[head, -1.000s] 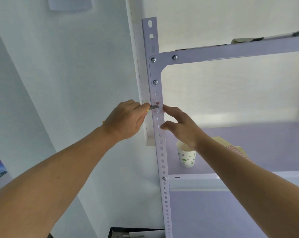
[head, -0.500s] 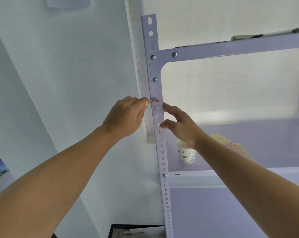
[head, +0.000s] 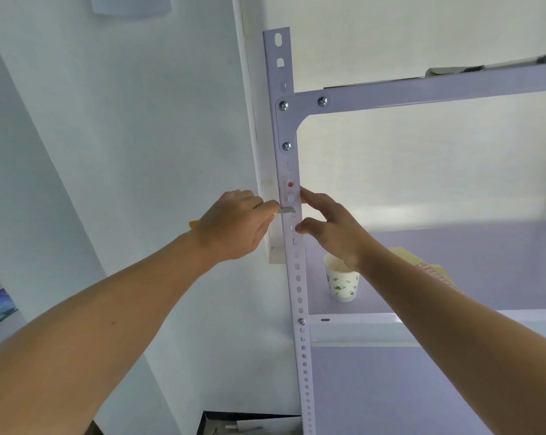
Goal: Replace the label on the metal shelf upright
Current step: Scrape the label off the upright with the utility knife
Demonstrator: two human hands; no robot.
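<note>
The white perforated metal upright (head: pixel 298 277) runs top to bottom through the middle of the head view. A pale label (head: pixel 289 197) with a reddish mark at its top sticks on the upright's face. My left hand (head: pixel 234 226) grips a yellow-handled utility knife (head: pixel 286 210), whose grey blade lies across the upright at the label's lower edge. My right hand (head: pixel 331 226) steadies the upright from the right, index finger and thumb touching its edge, fingers fairly straight.
A paper cup (head: pixel 342 282) with green print stands on the shelf (head: pixel 453 321) just right of the upright, with yellowish packaging (head: pixel 422 265) behind my right forearm. The upper shelf rail (head: pixel 422 89) crosses above. A white wall is left; a dark box (head: pixel 234 423) lies below.
The knife blade has moved down the upright, from beside the reddish mark to the label's lower edge. My right hand has stayed against the upright's right edge.
</note>
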